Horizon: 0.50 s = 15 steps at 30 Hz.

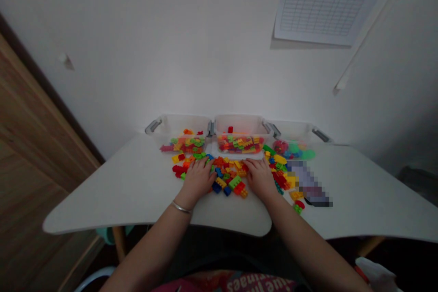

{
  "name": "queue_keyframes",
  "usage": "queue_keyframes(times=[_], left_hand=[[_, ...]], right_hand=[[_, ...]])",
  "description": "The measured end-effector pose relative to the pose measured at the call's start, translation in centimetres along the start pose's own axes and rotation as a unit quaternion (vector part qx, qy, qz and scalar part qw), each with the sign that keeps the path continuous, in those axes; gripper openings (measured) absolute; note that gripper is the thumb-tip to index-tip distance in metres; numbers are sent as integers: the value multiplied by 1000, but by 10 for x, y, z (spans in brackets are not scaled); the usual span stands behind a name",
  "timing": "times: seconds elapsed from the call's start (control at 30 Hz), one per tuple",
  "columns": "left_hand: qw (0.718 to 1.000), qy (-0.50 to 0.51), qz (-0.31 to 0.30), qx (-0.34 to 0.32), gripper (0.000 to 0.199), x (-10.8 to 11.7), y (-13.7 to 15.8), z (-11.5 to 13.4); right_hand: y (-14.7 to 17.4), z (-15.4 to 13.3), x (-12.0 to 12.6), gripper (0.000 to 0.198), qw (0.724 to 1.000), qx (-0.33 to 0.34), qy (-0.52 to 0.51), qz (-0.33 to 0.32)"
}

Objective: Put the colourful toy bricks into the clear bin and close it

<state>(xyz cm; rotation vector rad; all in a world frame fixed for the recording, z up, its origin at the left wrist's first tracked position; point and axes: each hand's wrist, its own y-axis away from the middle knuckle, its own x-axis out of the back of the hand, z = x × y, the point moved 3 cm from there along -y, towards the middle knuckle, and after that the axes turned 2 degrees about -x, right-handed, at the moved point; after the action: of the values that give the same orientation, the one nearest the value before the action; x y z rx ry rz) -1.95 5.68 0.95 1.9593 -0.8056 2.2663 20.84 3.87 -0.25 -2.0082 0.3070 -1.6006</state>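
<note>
A loose pile of colourful toy building bricks (236, 182) lies on the white table in front of me. My left hand (198, 177) rests palm down on the left part of the pile, fingers spread over several bricks. On the right side, my right hand (259, 177) lies flat with its fingers stretched toward orange and yellow bricks (239, 167). Neither hand shows a brick gripped in it. The bricks beneath both palms are hidden. Red and yellow bricks (282, 179) spread out to the right of my right hand.
Behind the pile stand three clear bins: a left bin (181, 123) and a middle bin (239, 123) with bricks, and a right bin (296, 130) with round coloured pieces. A blurred-out flat object (310, 182) lies at right. The table's edge (232, 232) curves near me.
</note>
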Motion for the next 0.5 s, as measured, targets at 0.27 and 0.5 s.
queue_keyframes(times=[0.27, 0.5], left_hand=[[1000, 4, -2, -1, 48, 2, 0, 1], [1000, 3, -3, -2, 47, 1, 0, 1]], right_hand=[[-2, -7, 3, 31, 999, 3, 41, 25], [-4, -5, 5, 18, 998, -27, 41, 30]])
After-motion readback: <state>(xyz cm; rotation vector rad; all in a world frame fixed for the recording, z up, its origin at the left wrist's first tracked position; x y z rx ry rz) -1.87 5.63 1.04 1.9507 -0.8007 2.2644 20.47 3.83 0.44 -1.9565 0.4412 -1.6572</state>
